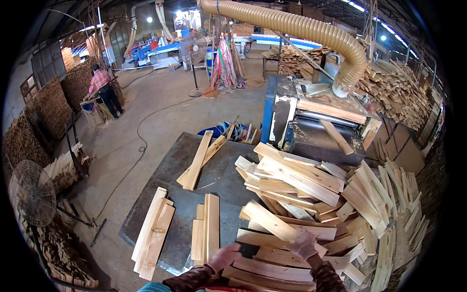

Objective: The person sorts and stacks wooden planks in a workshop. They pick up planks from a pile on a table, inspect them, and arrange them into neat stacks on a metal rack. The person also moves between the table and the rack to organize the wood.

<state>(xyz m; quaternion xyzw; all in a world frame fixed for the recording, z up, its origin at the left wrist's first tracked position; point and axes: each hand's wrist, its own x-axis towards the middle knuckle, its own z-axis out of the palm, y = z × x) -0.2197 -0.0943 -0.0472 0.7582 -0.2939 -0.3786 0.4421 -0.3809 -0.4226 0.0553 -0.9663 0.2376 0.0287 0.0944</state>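
My right hand [302, 244], in a light glove, grips the near end of a short pale board [266, 220], which is tilted over the heap of loose boards [296, 177]. My left hand [224, 256], in a pinkish glove, has its fingers stretched out with nothing in them. It is just right of the near end of a small stack of boards [212, 226] on the dark metal table [182, 214]. Another small stack [154, 231] lies to the left of that one. Farther back on the table, two boards lie crossed, one wooden board [198, 159] on top.
Behind the heap stands a planing machine [323, 121] with a board on its outlet and a ribbed hose [292, 17] above. Thin strips [389, 194] pile up on the right. A fan [33, 192] stands at left; a person [102, 90] works farther back. A cable [141, 141] crosses the floor.
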